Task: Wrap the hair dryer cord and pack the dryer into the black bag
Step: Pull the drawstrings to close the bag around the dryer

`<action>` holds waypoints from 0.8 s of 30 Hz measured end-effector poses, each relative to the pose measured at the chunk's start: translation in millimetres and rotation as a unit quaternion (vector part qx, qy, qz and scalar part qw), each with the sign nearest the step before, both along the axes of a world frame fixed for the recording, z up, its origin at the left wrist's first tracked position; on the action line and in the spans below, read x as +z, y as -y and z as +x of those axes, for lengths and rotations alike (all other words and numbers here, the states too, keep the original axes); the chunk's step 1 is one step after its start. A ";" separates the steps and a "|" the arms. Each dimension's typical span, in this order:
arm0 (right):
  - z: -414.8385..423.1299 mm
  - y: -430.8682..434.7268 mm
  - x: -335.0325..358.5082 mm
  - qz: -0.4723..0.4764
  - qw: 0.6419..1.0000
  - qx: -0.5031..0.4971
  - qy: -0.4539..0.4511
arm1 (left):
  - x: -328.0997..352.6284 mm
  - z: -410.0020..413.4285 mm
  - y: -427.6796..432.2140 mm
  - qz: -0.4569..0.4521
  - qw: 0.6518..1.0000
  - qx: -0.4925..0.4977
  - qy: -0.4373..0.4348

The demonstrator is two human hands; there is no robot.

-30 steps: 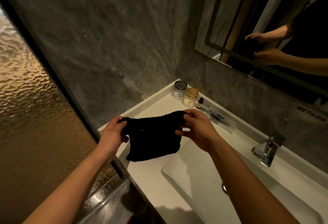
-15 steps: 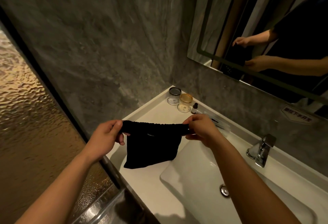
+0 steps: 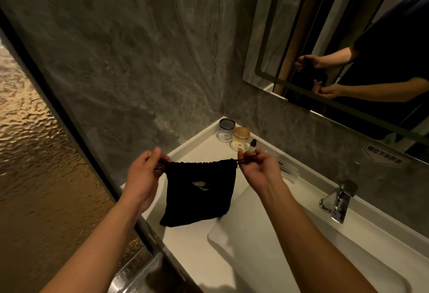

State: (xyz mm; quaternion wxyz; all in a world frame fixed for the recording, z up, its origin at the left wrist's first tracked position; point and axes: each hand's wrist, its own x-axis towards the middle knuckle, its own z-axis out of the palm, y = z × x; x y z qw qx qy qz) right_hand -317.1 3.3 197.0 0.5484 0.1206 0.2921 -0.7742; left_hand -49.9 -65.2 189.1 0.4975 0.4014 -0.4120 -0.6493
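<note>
A black drawstring bag (image 3: 199, 190) hangs above the white counter, its gathered top edge stretched level between my hands. It bears a small pale logo on its front. My left hand (image 3: 142, 176) pinches the drawstring at the bag's left top corner. My right hand (image 3: 257, 168) pinches the drawstring at the right top corner. The bag's lower end rests near the counter beside the basin. No hair dryer or cord shows; the bag hides whatever is inside it.
The white counter (image 3: 185, 244) holds a sunken basin (image 3: 290, 253) with a chrome tap (image 3: 339, 202) at right. Two small jars (image 3: 234, 133), a tiny bottle (image 3: 253, 145) and sachets sit at the back corner. A mirror (image 3: 343, 44) hangs above; ribbed glass door (image 3: 34, 153) at left.
My hands shifted from gripping the bag's top edge to pinching the drawstring ends at each corner and spread slightly apart. The bag now hangs longer with its mouth gathered.
</note>
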 end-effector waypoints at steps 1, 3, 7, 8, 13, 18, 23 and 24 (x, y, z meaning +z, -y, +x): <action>-0.5 1.4 -2.4 -0.005 1.000 0.004 0.006 | 3.3 -3.0 -0.3 0.039 0.995 -0.008 -0.088; -3.8 2.8 -4.4 -0.005 0.999 0.046 -0.026 | 8.7 -4.5 1.3 0.112 0.970 -0.018 -0.215; -13.0 -0.5 2.4 0.078 0.928 0.155 -0.330 | 13.2 -3.4 4.3 0.114 0.964 -0.039 -0.238; -14.4 -2.8 4.2 0.100 0.866 0.173 -0.458 | 13.2 -3.4 4.1 0.085 0.974 -0.044 -0.205; -15.5 -15.5 8.1 0.138 0.426 0.299 -0.843 | 15.8 -1.0 13.0 -0.059 0.996 0.003 -0.062; -23.1 -20.5 4.2 0.125 0.366 0.330 -0.861 | 10.0 15.0 16.6 -0.320 0.883 -0.029 0.341; -20.5 -21.4 -6.0 0.145 0.432 0.253 -0.853 | -4.9 18.5 5.9 -0.462 0.604 -0.117 0.639; -20.6 -21.5 -8.2 0.154 0.440 0.234 -0.853 | -6.8 19.5 5.3 -0.466 0.591 -0.104 0.650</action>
